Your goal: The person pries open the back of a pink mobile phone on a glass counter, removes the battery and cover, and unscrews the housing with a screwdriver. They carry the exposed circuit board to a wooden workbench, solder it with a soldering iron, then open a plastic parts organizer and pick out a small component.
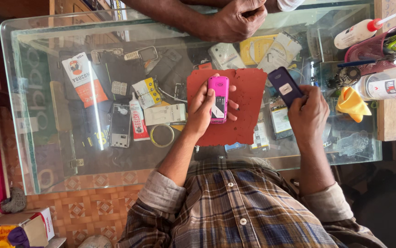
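Over a red work mat [246,103] on a glass display counter [46,151], the left hand [205,108] cradles a pink keypad phone [218,98] back-up, fingers wrapped around its sides, its battery bay open to view. The right hand [307,112] pinches its dark blue back cover [285,85], held aside to the right. Another person's fist [239,18] rests on the far edge.

Plaid shirt, cuffs rolled up
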